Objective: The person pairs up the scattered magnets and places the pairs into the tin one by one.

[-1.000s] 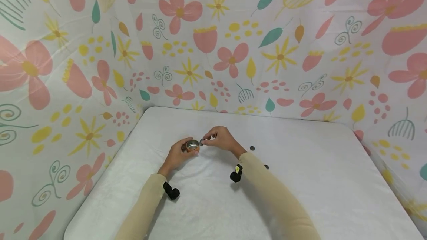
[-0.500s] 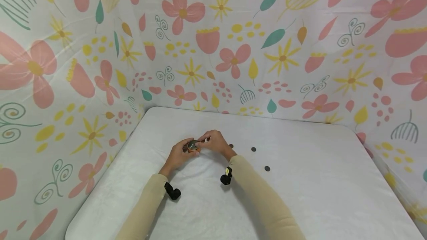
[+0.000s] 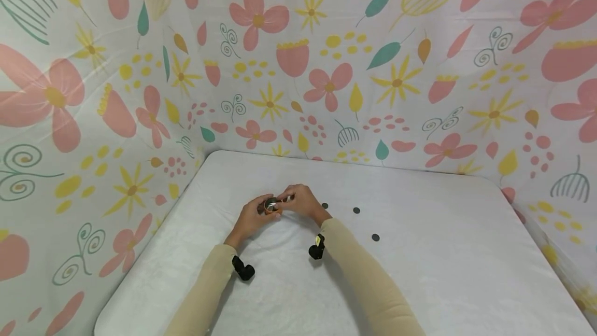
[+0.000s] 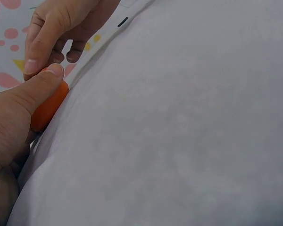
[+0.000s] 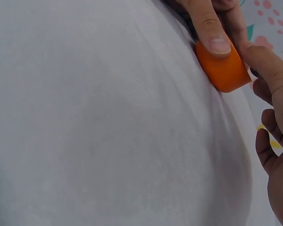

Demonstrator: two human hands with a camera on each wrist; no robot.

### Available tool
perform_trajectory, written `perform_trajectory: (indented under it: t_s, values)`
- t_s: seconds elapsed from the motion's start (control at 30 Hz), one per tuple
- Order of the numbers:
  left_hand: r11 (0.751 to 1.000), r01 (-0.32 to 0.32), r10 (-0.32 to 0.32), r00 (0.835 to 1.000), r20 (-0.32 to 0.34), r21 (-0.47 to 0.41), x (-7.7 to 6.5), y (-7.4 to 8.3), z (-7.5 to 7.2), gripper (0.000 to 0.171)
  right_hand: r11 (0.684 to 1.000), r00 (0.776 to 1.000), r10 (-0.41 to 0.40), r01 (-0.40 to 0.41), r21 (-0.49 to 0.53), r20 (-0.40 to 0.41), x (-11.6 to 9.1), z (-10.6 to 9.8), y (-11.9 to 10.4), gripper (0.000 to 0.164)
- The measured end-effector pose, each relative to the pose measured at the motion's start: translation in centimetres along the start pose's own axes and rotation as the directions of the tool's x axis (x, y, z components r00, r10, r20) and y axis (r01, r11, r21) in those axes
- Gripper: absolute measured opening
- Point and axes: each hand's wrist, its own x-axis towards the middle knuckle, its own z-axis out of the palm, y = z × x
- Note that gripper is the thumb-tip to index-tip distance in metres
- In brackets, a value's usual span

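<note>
A small orange tin (image 5: 224, 73) with a shiny metal inside (image 3: 272, 204) is gripped by my left hand (image 3: 248, 222), whose thumb lies along its side in the left wrist view. My right hand (image 3: 303, 204) is right at the tin's mouth, thumb and forefinger drawn together in a pinch. Something dark (image 5: 254, 73), seemingly the edge of a flat round disc, shows under those fingertips beside the rim; most of it is hidden. The right hand's other fingers curl loosely, away from the tin.
Three dark round discs lie on the white-covered table to the right of the hands: a near one (image 3: 375, 237), a middle one (image 3: 356, 210) and one (image 3: 325, 205) by the right wrist. A flower-patterned curtain (image 3: 326, 134) stands behind the table (image 3: 448, 253).
My right hand has carried a dark disc leftward to the tin's mouth. Half a second ago the disc covered the opening; now the metal inside shows again. The left hand keeps its hold.
</note>
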Motion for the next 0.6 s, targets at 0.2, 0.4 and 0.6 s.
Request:
perform_trajectory:
  t_s: [0.2,0.4,0.6]
  values:
    - [1.0,-0.004,0.004,1.0,-0.005,0.003,0.1,0.0,0.0,0.072,1.0,1.0,0.006,-0.006,-0.026,0.013,-0.2,-0.8,-0.4,0.027]
    - [1.0,0.014,-0.014,1.0,-0.011,0.01,0.1,0.1,0.1,0.073,0.997,1.0,-0.013,0.016,-0.078,0.028,-1.0,-3.0,-0.9,0.035]
    - [1.0,0.005,-0.005,1.0,0.007,-0.005,0.0,0.3,0.1,0.079,0.999,0.999,-0.007,0.009,-0.051,0.051,-3.5,-5.9,-1.7,0.039]
